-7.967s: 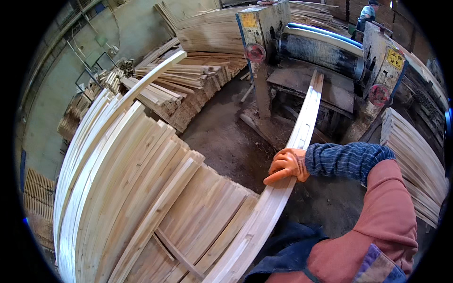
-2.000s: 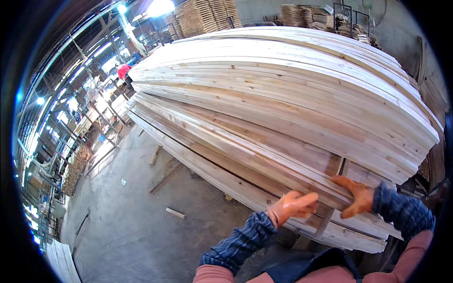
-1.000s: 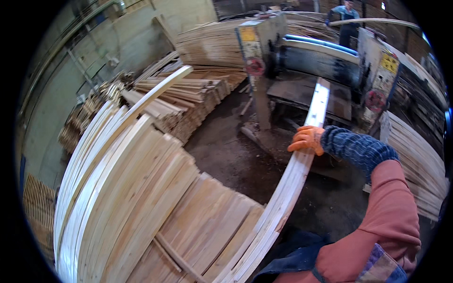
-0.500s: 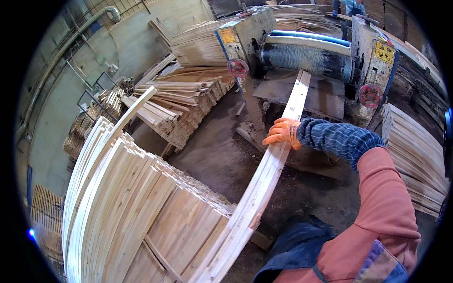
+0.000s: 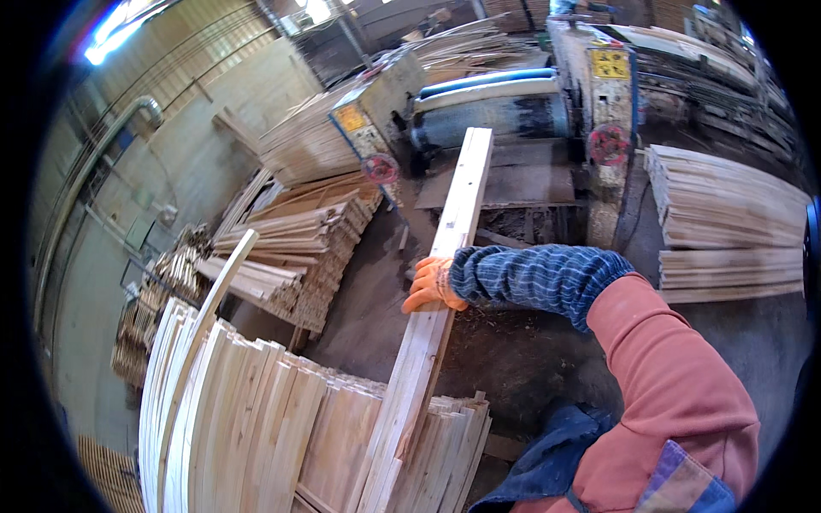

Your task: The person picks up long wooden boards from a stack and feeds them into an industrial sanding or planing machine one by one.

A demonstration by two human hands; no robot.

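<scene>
- Our right hand [image 5: 438, 285] has its fingers [image 5: 417, 302] grasping the long board [image 5: 421, 350]; our left hand is out of view.
- The board slants from near left toward the far machine [image 5: 609, 111].
- Its far end shows before the roller [image 5: 534, 115], not under it.
- Many boards lie in the near-left stack [image 5: 274, 402].

Gloved right hand [image 5: 434, 284] around long timber [image 5: 466, 184], roller machine [image 5: 509, 120] at one o'clock, plank stack [image 5: 286, 402] at seven o'clock.
</scene>
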